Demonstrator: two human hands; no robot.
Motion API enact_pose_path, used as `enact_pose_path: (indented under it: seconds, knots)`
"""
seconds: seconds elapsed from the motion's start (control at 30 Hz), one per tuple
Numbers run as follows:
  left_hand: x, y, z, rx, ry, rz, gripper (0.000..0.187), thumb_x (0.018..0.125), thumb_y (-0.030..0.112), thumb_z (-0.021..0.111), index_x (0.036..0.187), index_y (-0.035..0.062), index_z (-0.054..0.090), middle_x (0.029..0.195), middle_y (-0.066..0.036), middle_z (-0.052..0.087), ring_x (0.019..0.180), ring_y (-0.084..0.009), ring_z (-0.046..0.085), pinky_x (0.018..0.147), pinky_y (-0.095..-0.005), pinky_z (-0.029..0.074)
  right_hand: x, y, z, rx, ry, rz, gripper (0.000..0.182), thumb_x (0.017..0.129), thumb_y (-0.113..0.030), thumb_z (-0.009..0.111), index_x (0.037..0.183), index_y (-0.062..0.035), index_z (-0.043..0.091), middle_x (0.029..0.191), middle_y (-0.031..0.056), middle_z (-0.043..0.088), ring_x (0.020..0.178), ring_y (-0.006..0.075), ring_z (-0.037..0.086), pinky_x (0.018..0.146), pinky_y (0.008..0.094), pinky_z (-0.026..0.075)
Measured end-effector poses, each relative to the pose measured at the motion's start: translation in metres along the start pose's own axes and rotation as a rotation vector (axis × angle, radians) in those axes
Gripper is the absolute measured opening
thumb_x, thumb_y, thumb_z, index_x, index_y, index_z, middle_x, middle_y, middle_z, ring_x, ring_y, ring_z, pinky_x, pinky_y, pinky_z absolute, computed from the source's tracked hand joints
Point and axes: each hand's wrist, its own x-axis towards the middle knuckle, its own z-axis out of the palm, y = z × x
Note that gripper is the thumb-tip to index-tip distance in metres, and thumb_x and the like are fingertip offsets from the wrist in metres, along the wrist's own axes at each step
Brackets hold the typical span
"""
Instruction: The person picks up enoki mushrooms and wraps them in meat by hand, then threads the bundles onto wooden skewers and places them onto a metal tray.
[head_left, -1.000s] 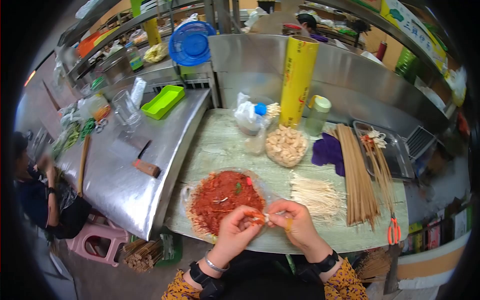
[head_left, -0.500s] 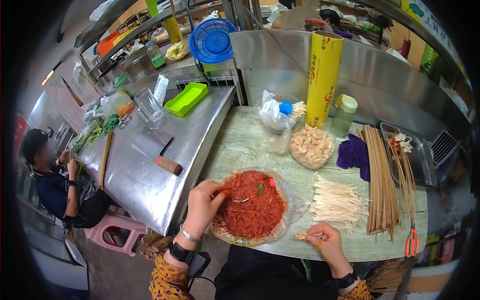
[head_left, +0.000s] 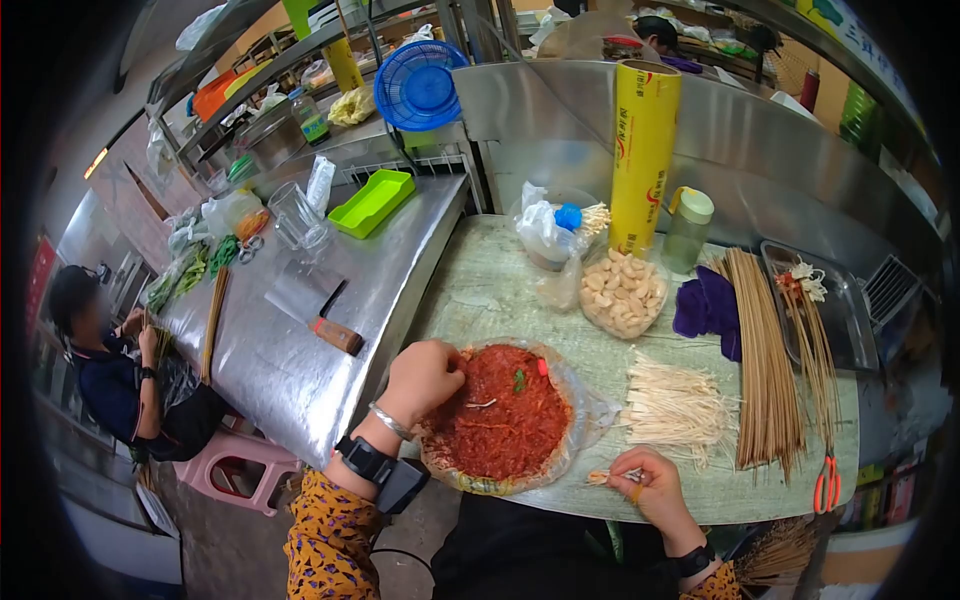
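A plastic-lined round container of red chili paste (head_left: 510, 415) sits at the table's front left, a green leaf bit and a pale strand on its surface. My left hand (head_left: 425, 380) is over its left edge, fingers curled and pressed together with the tips at the paste; whatever they pinch is hidden. Low at the front edge, my right hand (head_left: 650, 485) pinches a small bunch of enoki mushrooms (head_left: 598, 478), whose reddish-pale end pokes out to the left. Just beyond that hand lies a spread pile of white enoki mushrooms (head_left: 675, 405).
To the right lie bamboo skewers (head_left: 760, 350), filled skewers (head_left: 808, 320), scissors (head_left: 827, 485) and a purple cloth (head_left: 707, 310). Behind stand a bag of pale pieces (head_left: 622, 292), a yellow roll (head_left: 643, 160) and a bottle (head_left: 689, 230). A cleaver (head_left: 335, 332) lies on the steel table; a person sits left.
My left hand has turned over and moved slightly right and down at the paste, its fingers now more curled and hidden. My right hand keeps its pinch almost in place.
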Motion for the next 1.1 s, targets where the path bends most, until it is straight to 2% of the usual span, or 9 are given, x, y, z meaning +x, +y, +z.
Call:
enact_pose_path:
  seconds: [0.1,0.17,0.2,0.33,0.4,0.87,0.97,1.03,1.1]
  knots:
    - [-0.001,-0.015,-0.003,-0.234,-0.131,-0.085,0.019,0.072,0.018,0.062,0.086,0.0076,0.070,0.079,-0.015,0.066,0.071,-0.0291,0.064,0.066,-0.0344,0.050,0.000,0.002,-0.002,-0.084,-0.004,-0.048,0.014,0.072,0.008,0.068,0.078,-0.0006,0.060,0.086,0.0072,0.059,0.082,0.0160,0.057,0.073,0.0265,0.047]
    - [-0.007,-0.020,-0.005,-0.809,-0.285,-0.264,0.014,0.076,0.009,0.065,0.086,-0.0002,0.067,0.069,-0.008,0.064,0.064,-0.0114,0.060,0.060,-0.0257,0.047,0.000,0.003,-0.002,-0.063,-0.003,-0.035,0.014,0.072,0.008,0.068,0.078,-0.0006,0.060,0.086,0.0071,0.059,0.082,0.0160,0.057,0.073,0.0265,0.047]
    - [-0.010,-0.020,-0.005,-0.809,-0.284,-0.266,0.014,0.076,0.009,0.065,0.086,-0.0002,0.067,0.069,-0.008,0.064,0.064,-0.0114,0.060,0.060,-0.0257,0.047,0.000,0.003,-0.002,-0.044,-0.002,-0.021,0.014,0.071,0.008,0.069,0.078,-0.0006,0.060,0.086,0.0069,0.059,0.081,0.0160,0.056,0.072,0.0265,0.047]
    - [-0.017,-0.011,-0.009,-0.332,0.078,-0.055,0.013,0.077,0.011,0.066,0.085,0.0017,0.068,0.072,-0.008,0.064,0.063,-0.0138,0.061,0.061,-0.0261,0.048,0.000,0.003,-0.002,-0.034,-0.002,-0.017,0.014,0.071,0.007,0.069,0.078,-0.0006,0.060,0.086,0.0068,0.059,0.081,0.0162,0.057,0.073,0.0264,0.046]
    - [-0.014,0.001,-0.011,-0.208,0.130,0.011,0.017,0.073,0.023,0.066,0.081,0.0077,0.069,0.073,-0.014,0.064,0.069,-0.0285,0.063,0.064,-0.0370,0.050,0.001,0.001,-0.001,-0.077,-0.016,-0.048,0.014,0.071,0.007,0.069,0.078,-0.0009,0.060,0.086,0.0068,0.059,0.081,0.0165,0.057,0.073,0.0266,0.046]
    - [0.017,0.012,-0.006,0.213,-0.154,-0.024,0.019,0.067,0.019,0.064,0.082,0.0104,0.071,0.075,-0.015,0.065,0.072,-0.0301,0.063,0.066,-0.0381,0.050,0.000,0.004,-0.002,-0.034,-0.012,-0.014,0.013,0.072,0.006,0.069,0.078,-0.0017,0.060,0.084,0.0061,0.059,0.082,0.0162,0.057,0.073,0.0270,0.046]
    - [0.023,-0.017,-0.011,-0.062,-0.316,0.081,0.015,0.072,0.016,0.066,0.084,0.0072,0.071,0.072,-0.009,0.067,0.063,-0.0194,0.062,0.059,-0.0306,0.048,-0.002,0.003,-0.004,-0.043,-0.007,-0.013,0.013,0.072,0.007,0.069,0.078,-0.0018,0.060,0.085,0.0061,0.060,0.082,0.0160,0.057,0.073,0.0270,0.046]
    - [0.016,-0.022,-0.015,-0.752,-0.523,-0.193,0.012,0.079,0.012,0.066,0.085,0.0037,0.071,0.070,0.000,0.066,0.060,-0.0068,0.055,0.054,-0.0216,0.043,-0.001,0.004,-0.004,-0.042,-0.015,-0.015,0.013,0.072,0.007,0.069,0.078,-0.0018,0.060,0.085,0.0061,0.060,0.082,0.0160,0.057,0.073,0.0269,0.046]
    - [0.007,-0.024,-0.022,-0.837,-0.589,-0.245,0.010,0.083,0.010,0.063,0.085,0.0033,0.070,0.074,0.004,0.064,0.062,-0.0014,0.051,0.054,-0.0165,0.039,-0.001,0.003,-0.004,-0.025,-0.021,-0.009,0.014,0.072,0.007,0.068,0.079,-0.0018,0.060,0.085,0.0063,0.060,0.082,0.0161,0.057,0.073,0.0269,0.046]
